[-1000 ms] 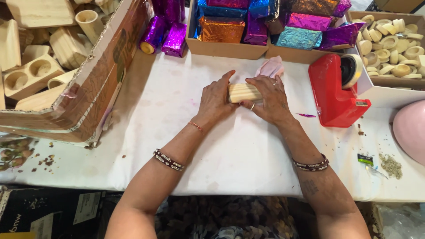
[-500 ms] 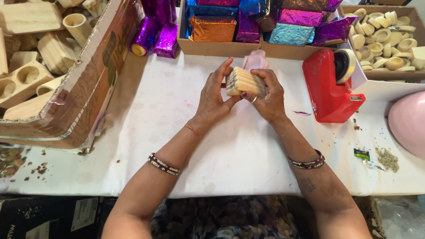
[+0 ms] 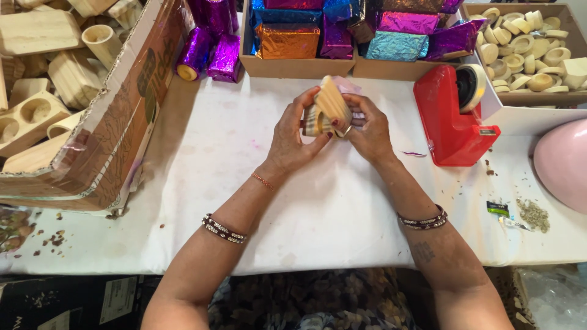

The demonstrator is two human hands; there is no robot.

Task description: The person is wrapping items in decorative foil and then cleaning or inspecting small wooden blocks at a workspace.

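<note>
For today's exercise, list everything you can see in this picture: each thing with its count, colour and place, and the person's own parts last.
wooden block: one, pale, held up between both hands
tape dispenser: one, red, right of the hands
foil-wrapped pieces: many, purple, orange, blue, in boxes at the top
purple rolls: two, on the table, top left
cardboard box: one, brown, left, holding bare wooden holders
wooden rings: many, pale, box at top right
pink round object: one, right edge
table: one, white cover
bracelets: one on each forearm
left hand: grips the block
right hand: grips the block

Wooden block (image 3: 331, 105) now tilted upright
</note>
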